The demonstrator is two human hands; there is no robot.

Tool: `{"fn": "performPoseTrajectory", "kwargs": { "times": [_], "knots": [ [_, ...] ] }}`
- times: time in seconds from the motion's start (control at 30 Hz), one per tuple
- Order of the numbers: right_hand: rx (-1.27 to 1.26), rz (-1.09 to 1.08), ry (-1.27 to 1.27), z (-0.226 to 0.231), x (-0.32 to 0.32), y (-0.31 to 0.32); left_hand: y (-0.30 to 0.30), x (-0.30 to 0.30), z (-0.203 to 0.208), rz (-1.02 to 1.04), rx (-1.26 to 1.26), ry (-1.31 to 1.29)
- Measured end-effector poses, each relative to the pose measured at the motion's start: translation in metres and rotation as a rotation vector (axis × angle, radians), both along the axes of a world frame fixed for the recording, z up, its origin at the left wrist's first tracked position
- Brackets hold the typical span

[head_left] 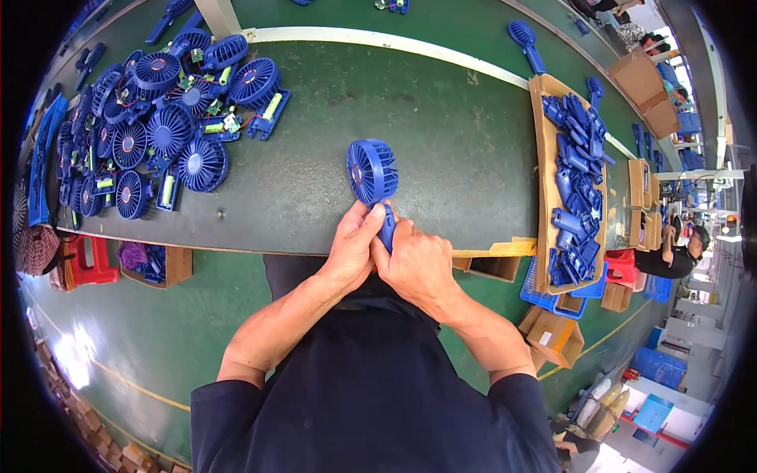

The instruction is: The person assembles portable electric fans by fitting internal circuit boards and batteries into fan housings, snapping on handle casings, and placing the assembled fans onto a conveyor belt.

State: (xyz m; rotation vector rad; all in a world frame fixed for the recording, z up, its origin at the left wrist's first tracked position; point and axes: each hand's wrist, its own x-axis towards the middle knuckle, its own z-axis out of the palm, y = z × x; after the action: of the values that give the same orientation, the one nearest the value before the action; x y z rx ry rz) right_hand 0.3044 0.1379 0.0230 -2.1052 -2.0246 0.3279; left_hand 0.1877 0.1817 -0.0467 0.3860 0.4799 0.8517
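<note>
A blue handheld fan [371,170] is held in front of me at the table's near edge, its round caged head pointing away from me. Both hands close round its handle [386,229]. My left hand [351,246] grips it from the left, with the thumb laid along the handle just below the head. My right hand [418,260] wraps the handle from the right, fingers curled. The lower end of the handle is hidden by my hands.
At the left of the green table [300,102] lies a heap of blue fan heads [168,130] with green batteries and circuit boards attached. On the right, a cardboard tray [546,158] holds blue plastic handle shells [579,189]. A white rail [378,39] runs along the far side.
</note>
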Motion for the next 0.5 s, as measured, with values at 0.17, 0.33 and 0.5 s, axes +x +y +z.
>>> {"fn": "performPoseTrajectory", "kwargs": {
  "times": [0.17,0.33,0.5],
  "knots": [
    [0.122,0.007,0.261,-0.006,0.008,-0.007,0.000,-0.001,0.003,0.008,-0.030,0.009],
    [-0.342,-0.350,1.325,-0.022,0.019,-0.038,0.001,-0.006,0.001,-0.087,-0.106,-0.159],
    [-0.589,-0.373,2.065,-0.031,0.029,-0.043,-0.001,-0.006,0.003,-0.135,-0.043,-0.170]
  ]
}}
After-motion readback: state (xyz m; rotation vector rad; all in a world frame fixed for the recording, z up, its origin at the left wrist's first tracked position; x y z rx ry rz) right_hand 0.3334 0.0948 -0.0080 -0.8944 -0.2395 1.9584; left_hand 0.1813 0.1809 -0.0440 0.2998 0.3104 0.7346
